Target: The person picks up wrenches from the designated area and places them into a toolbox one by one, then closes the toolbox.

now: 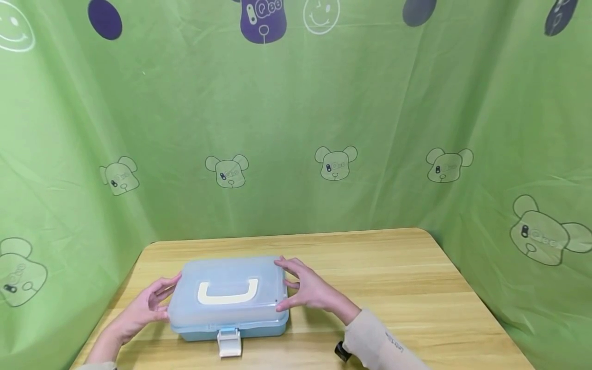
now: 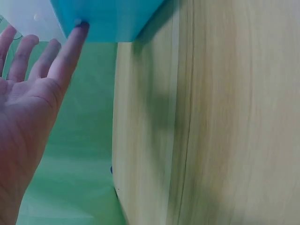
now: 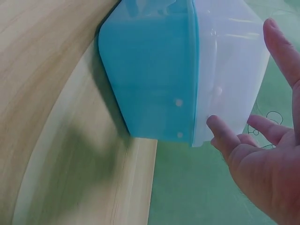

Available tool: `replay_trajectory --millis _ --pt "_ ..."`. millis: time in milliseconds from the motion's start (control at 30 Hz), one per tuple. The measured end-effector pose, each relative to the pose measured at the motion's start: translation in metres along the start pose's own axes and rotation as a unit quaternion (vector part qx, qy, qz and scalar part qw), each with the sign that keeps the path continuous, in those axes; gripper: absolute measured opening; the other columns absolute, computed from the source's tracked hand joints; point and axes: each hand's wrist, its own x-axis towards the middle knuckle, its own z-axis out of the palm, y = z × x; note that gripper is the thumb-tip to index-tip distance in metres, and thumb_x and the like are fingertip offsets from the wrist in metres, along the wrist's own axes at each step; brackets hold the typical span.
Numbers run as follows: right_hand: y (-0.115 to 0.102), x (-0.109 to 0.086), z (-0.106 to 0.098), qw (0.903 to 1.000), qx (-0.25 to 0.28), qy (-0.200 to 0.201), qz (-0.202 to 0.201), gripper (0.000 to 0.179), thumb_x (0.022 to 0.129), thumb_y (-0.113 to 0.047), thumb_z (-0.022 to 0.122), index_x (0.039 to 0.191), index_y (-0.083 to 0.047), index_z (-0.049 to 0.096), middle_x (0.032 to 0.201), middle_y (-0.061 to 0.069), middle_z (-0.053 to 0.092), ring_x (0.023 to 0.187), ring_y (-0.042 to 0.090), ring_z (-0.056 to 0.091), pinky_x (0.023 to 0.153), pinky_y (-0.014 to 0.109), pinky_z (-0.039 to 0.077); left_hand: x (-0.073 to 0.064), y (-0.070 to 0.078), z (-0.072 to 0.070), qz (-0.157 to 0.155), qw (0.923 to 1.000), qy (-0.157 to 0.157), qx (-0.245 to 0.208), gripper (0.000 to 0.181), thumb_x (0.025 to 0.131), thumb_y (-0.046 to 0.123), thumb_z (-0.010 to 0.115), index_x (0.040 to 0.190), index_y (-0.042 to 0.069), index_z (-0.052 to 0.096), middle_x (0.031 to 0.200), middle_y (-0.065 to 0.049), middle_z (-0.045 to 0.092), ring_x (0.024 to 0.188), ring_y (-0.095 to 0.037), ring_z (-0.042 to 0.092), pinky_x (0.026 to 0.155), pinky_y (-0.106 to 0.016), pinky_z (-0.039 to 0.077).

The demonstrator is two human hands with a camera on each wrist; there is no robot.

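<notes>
A storage box with a pale blue base and a translucent lid sits on the left part of the table. The lid lies on the base, and its white handle is folded flat. At the front, the white latch sticks outward from the base. My left hand is at the box's left side; in the left wrist view a fingertip meets the blue wall. At the right side, my right hand has its fingers spread, with fingertips at the lid's edge. The box's contents are hidden.
The wooden table extends to the right of the box. A green curtain with bear prints hangs around the back and sides. A small black object shows beside the right sleeve.
</notes>
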Motion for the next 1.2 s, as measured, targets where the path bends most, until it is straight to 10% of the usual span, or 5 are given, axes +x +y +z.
replay_trajectory --millis 667,967,1200 --pt "0.000 0.000 0.001 0.9996 -0.015 -0.002 0.023 0.110 0.072 -0.011 0.092 0.163 -0.017 0.031 0.172 0.011 0.014 0.144 0.050 0.042 0.108 0.039 0.049 0.002 0.002 0.010 -0.040 0.9982 0.037 0.027 0.042 0.101 -0.005 0.054 0.140 -0.004 0.041 0.155 0.032 0.036 0.137 0.012 0.041 0.103 -0.017 0.044" --pt "0.009 0.017 -0.012 0.9995 -0.024 -0.018 0.012 0.109 0.077 -0.018 0.091 0.165 -0.018 0.026 0.173 0.011 0.009 0.147 0.045 0.040 0.114 0.046 0.042 0.018 -0.007 0.010 -0.067 0.9953 0.056 0.041 0.053 0.105 0.004 0.051 0.153 -0.005 0.030 0.169 -0.027 0.003 0.133 0.019 0.036 0.104 -0.015 0.041" --pt "0.015 0.034 -0.026 0.9991 -0.032 -0.024 0.014 0.109 0.079 -0.023 0.089 0.166 -0.025 0.023 0.175 0.008 0.002 0.148 0.043 0.039 0.116 0.051 0.039 0.037 -0.013 0.004 -0.092 0.9923 0.068 0.047 0.060 0.108 0.014 0.049 0.161 0.003 0.022 0.172 -0.023 0.001 0.138 0.014 0.032 0.102 -0.015 0.043"
